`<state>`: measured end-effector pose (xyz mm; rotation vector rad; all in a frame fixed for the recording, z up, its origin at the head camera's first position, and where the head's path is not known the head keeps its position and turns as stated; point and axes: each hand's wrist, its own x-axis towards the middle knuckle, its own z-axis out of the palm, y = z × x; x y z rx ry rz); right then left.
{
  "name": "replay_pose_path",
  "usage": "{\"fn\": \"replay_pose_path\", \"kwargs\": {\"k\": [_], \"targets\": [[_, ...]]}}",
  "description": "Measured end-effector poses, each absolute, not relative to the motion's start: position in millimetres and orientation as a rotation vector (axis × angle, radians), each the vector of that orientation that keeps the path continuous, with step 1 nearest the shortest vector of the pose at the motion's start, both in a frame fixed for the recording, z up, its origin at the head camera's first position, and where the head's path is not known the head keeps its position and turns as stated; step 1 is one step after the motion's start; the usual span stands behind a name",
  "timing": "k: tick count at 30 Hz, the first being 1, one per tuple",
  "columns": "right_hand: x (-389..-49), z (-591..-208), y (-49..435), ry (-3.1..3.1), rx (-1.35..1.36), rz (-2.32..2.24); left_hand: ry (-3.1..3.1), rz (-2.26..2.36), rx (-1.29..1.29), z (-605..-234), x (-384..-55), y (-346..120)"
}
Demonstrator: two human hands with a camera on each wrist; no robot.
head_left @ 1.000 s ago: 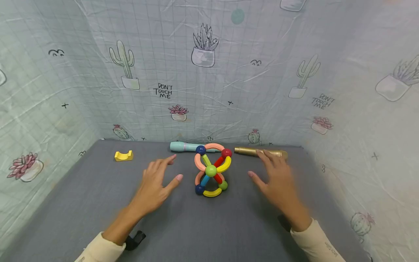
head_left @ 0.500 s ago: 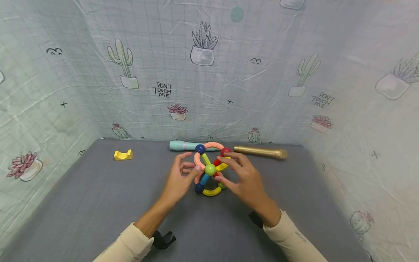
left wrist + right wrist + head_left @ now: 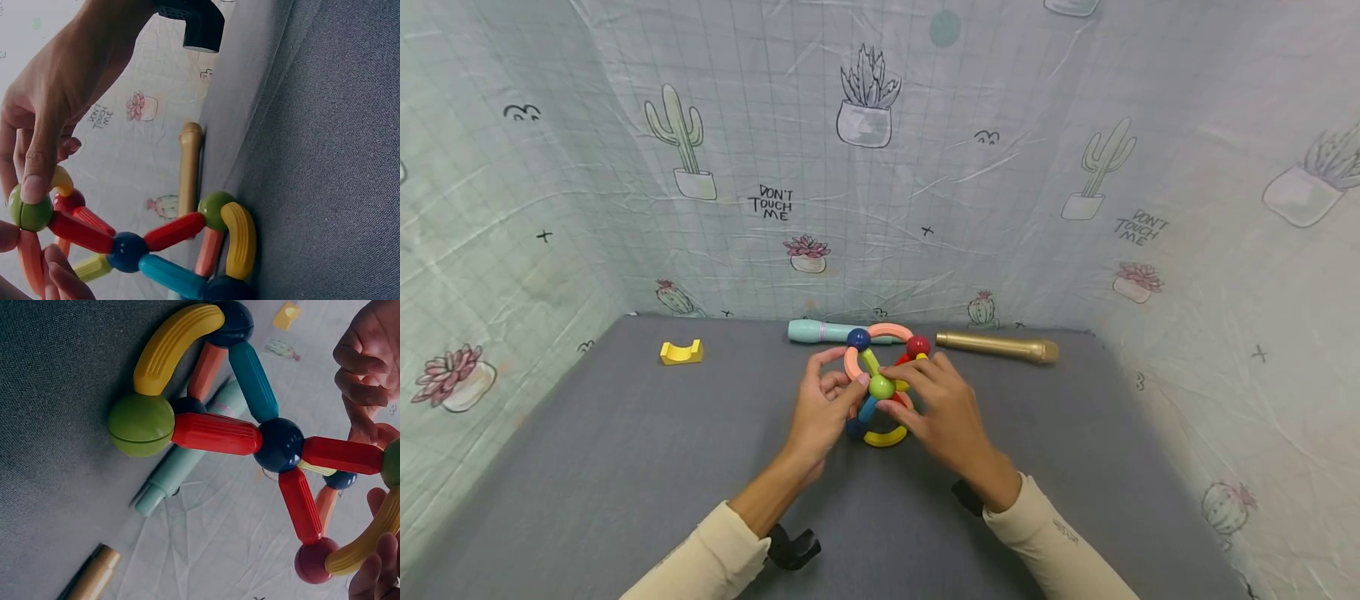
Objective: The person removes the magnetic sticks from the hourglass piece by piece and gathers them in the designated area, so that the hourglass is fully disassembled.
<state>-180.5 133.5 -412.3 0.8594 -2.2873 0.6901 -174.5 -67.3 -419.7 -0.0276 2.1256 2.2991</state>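
My left hand [image 3: 820,414] and right hand [image 3: 950,417] pinch the multicoloured ball-and-rod toy [image 3: 882,387] on grey cloth [image 3: 880,517].
Its frame partly hides the pale-teal tapered stick [image 3: 823,332] just behind; a gold microphone-like stick [image 3: 996,346] lies right, a yellow notched block [image 3: 681,356] left.

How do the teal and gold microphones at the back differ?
The teal microphone has a pink band; the gold microphone shows no pink. In the head view, the teal microphone's thick end points left, the gold microphone's right. There the teal microphone is partly hidden behind the ball-and-rod toy, while the gold microphone shows whole. Both lie on the grey table.
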Motion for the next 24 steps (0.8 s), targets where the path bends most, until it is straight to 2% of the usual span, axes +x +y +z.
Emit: {"fn": "replay_pose_path", "kwargs": {"k": [13,24], "targets": [[-182.7,-412.4,134.5,-2.313,0.868,0.722,2.131,2.231,0.062,-421.6,-183.9,-81.0],[-183.2,-412.1,134.3,-2.309,0.878,0.720,2.271,1.858,0.400,-423.6,-204.7,-125.9]]}}
